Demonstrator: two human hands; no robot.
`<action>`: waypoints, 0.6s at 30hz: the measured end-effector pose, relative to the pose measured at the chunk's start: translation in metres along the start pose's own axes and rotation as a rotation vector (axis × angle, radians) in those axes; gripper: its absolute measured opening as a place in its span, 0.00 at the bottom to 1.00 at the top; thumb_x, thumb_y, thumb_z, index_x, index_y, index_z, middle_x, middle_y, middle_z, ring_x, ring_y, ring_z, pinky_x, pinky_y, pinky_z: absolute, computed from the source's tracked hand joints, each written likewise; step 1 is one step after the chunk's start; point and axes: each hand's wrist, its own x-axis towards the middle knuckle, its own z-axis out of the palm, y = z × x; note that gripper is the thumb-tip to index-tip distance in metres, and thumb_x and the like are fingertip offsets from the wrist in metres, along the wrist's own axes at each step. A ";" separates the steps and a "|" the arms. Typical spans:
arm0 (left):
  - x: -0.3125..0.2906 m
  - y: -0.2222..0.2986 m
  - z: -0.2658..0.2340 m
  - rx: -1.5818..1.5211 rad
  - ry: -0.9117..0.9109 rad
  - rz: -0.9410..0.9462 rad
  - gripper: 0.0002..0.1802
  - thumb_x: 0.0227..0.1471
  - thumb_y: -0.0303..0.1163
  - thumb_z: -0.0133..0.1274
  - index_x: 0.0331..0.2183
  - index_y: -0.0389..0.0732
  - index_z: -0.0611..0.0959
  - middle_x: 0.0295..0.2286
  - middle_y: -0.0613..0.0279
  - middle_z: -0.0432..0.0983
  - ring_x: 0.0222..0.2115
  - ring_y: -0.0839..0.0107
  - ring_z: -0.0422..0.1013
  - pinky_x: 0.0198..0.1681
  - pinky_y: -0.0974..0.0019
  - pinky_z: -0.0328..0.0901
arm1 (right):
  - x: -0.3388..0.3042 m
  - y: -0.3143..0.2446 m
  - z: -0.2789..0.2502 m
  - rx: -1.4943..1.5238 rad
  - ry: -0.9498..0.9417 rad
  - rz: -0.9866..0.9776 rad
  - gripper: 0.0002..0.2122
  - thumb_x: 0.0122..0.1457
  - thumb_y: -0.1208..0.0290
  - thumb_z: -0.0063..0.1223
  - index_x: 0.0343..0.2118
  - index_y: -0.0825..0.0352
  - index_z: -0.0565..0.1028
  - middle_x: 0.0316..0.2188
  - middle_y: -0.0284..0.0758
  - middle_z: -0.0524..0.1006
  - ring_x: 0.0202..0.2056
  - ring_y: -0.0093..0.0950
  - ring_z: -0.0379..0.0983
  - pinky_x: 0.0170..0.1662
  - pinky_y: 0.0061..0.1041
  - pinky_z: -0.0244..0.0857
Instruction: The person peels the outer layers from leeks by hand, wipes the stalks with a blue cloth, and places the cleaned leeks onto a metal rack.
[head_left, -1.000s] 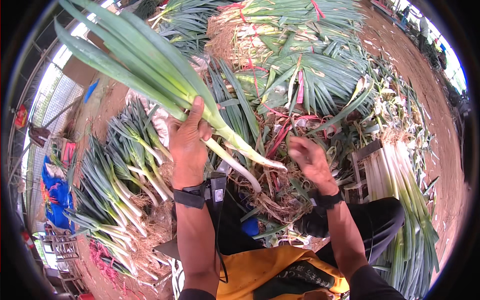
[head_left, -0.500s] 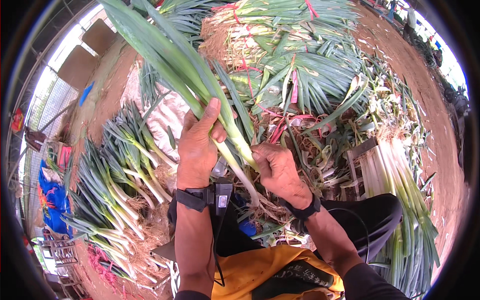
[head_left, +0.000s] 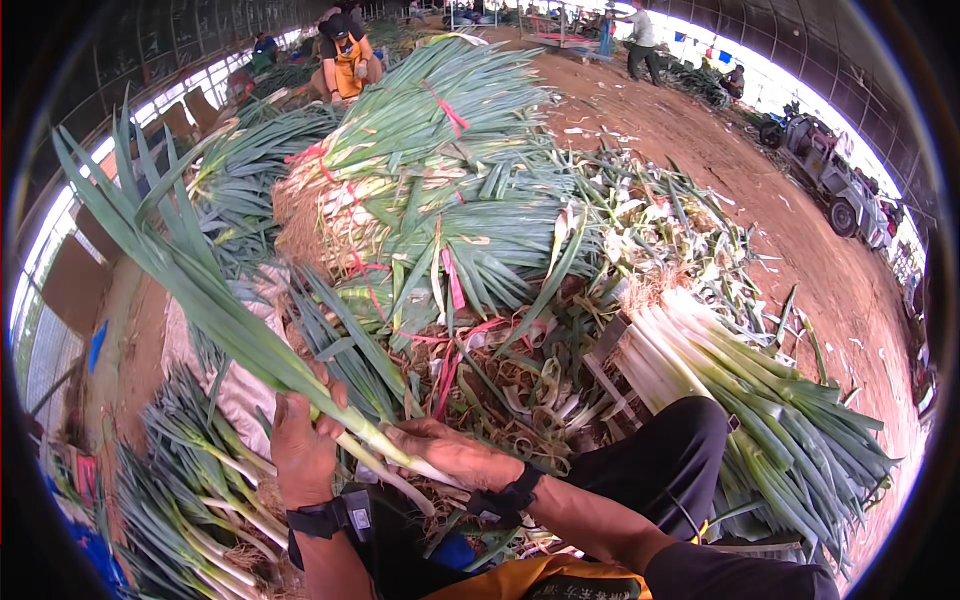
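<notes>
Two long leeks (head_left: pixel 225 315) slant across in front of me, green leaves to the upper left and pale stems toward my lap. My left hand (head_left: pixel 304 450) is closed around both just below the leaves, thumb up. Closer to the root end, my right hand (head_left: pixel 450 455) wraps the upper stem, its fingers partly hidden. The lower stem's tip sticks out below that hand. On the left lie several untrimmed leeks (head_left: pixel 190 500) with brown roots. Clean white-stemmed leeks (head_left: pixel 770 410) rest at my right on a wooden rack (head_left: pixel 610 365).
Ahead rises a big stack of tied leek bundles (head_left: pixel 450 210) with red ties (head_left: pixel 452 280). Loose peeled leaves (head_left: pixel 660 225) heap beside it. A person in an orange apron (head_left: pixel 348 70) crouches behind the stack. A three-wheeled vehicle (head_left: pixel 830 170) stands far right on the dirt floor (head_left: pixel 690 130).
The view has tilted up and turned right. My right hand has gone from a pinch at the stem to lying along it. The leeks now slant more flatly, still in my left hand.
</notes>
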 end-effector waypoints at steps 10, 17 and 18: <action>0.002 0.003 0.003 0.133 0.114 -0.056 0.23 0.55 0.38 0.56 0.49 0.37 0.70 0.38 0.52 0.73 0.24 0.78 0.61 0.26 0.76 0.58 | 0.008 -0.003 -0.003 -0.176 0.302 -0.439 0.09 0.61 0.70 0.53 0.36 0.72 0.77 0.23 0.35 0.74 0.26 0.20 0.63 0.32 0.24 0.61; -0.003 -0.002 0.010 0.083 0.306 -0.037 0.15 0.61 0.39 0.49 0.41 0.38 0.74 0.31 0.55 0.75 0.21 0.79 0.60 0.24 0.76 0.56 | 0.005 -0.005 0.004 -0.017 0.305 -0.294 0.08 0.61 0.72 0.52 0.36 0.72 0.78 0.22 0.35 0.75 0.24 0.19 0.65 0.30 0.23 0.64; -0.005 0.000 0.008 0.090 0.322 -0.033 0.15 0.61 0.39 0.49 0.41 0.38 0.74 0.31 0.55 0.75 0.21 0.79 0.60 0.24 0.76 0.56 | 0.007 -0.005 0.006 0.099 0.233 -0.145 0.09 0.61 0.72 0.52 0.36 0.73 0.78 0.22 0.34 0.75 0.23 0.18 0.66 0.28 0.21 0.64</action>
